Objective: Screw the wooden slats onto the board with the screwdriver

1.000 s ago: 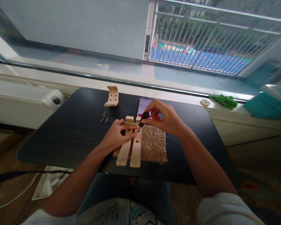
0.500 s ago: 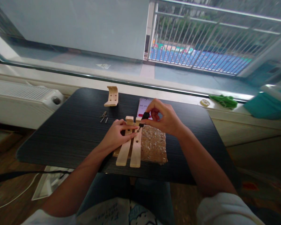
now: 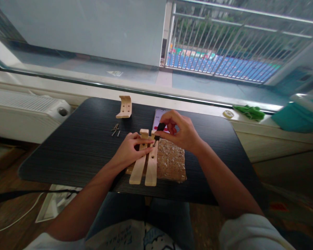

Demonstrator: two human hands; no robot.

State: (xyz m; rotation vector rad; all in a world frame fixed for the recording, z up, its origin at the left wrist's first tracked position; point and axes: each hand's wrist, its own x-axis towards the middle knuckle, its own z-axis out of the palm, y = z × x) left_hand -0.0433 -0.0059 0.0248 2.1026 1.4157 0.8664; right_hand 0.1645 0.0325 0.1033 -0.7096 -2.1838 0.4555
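Two pale wooden strips with raised far ends, a left strip (image 3: 136, 175) and a right strip (image 3: 151, 175), lie side by side over a brown taped block (image 3: 171, 160). My left hand (image 3: 131, 150) reaches across both and holds them down, thumb and index finger on either side of a hole in the right strip. My right hand (image 3: 179, 130) grips a small screwdriver (image 3: 160, 129) by its black handle. Its shaft slants down between my left fingertips to the right strip. Whether a screw sits under the tip is too small to tell.
Several loose screws (image 3: 115, 130) lie left of my hands on the black table (image 3: 75, 152). Behind them stands a curved wooden piece (image 3: 125, 107) with holes. A lit phone (image 3: 157, 116) lies partly behind my right hand. Tape (image 3: 228, 114) and a green cloth (image 3: 250, 112) rest on the sill.
My right hand has shifted slightly left and turned the screwdriver's handle a little more upright. My left hand and the strips have stayed put.
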